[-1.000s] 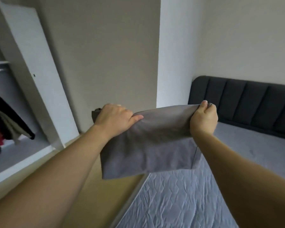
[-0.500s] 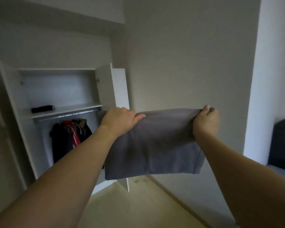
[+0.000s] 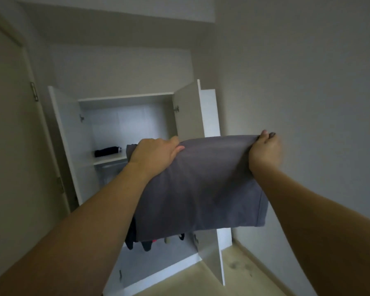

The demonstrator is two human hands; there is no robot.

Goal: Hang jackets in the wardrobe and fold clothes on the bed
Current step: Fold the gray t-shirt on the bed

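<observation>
Since the earlier frames the view has swung away from the bed and onto the wardrobe (image 3: 137, 129), which now sits almost straight ahead and fills more of the picture; the bed and its dark headboard are out of sight. Both arms reach forward as before, with the folded grey cloth (image 3: 201, 184) held up between them at the same height.

Left hand (image 3: 156, 155) lies over the cloth's top left corner, fingers curled down and clamped on the fabric. Right hand (image 3: 265, 150) pinches the top right corner, thumb and fingers closed tight on the fold. Between the hands the top edge is pulled taut, and the rest hangs down in a doubled panel with a stitched hem on the right side.

Behind the cloth the wardrobe stands with both doors open; the right door (image 3: 209, 189) swings out toward the camera. On the upper shelf (image 3: 109, 160) lies a small black bundle (image 3: 107, 151). Under the shelf the cloth hides most of the hanging space, so only the lower ends of dark jackets (image 3: 137, 240) and a bit of red show below its edge. A closed room door (image 3: 13, 135) stands to the left, a plain wall to the right, a pale floor (image 3: 233, 280) below. No writing or label can be read.
</observation>
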